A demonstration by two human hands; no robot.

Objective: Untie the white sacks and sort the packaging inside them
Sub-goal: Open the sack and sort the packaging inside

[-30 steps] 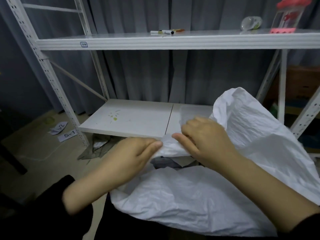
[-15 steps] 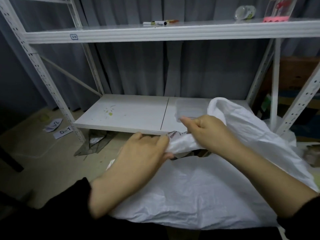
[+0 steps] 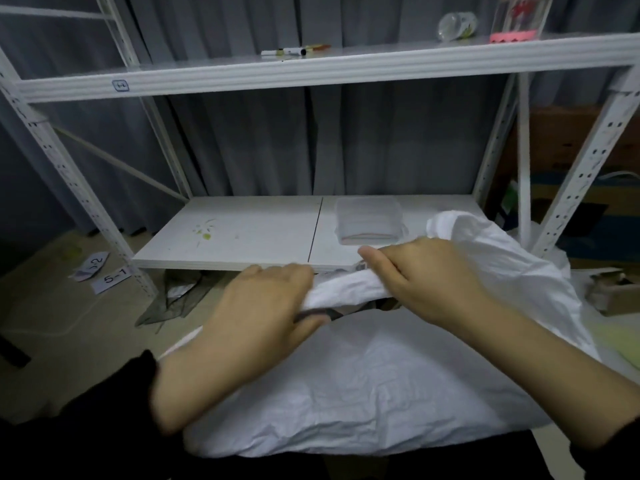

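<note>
Paper slips [image 3: 104,276]: two, flat on the floor left of the rack's front left upright; the nearer one reads "5-1".
Dark netting [image 3: 173,303]: crumpled on the floor under the front left corner of the lower shelf [image 3: 242,216].
Lower shelf: white board with a green smear [image 3: 206,236] on its left half.
Left hand [image 3: 263,306]: fingers curled over the rolled mouth of the white sack [image 3: 363,393], grasping its left end, just in front of the shelf's front edge.
White sack: lies across the person's lap, below the front edge of the lower shelf; mouth bunched into a roll between the two hands, body spreading to the right.
Markers [image 3: 294,51]: lying near the middle of the upper shelf [image 3: 346,69].
Clear container [image 3: 369,220]: lidded, on the right half of the lower shelf, just behind the right hand.
Right hand [image 3: 426,275]: grasping the right end of the roll, thumb pointing left.
Clear bottle [image 3: 457,26]: on its side toward the upper shelf's right end.
Pink-based clear box [image 3: 519,19]: upright, just right of the bottle.
Cardboard box [image 3: 616,292]: on the floor at far right, beyond the sack.
</note>
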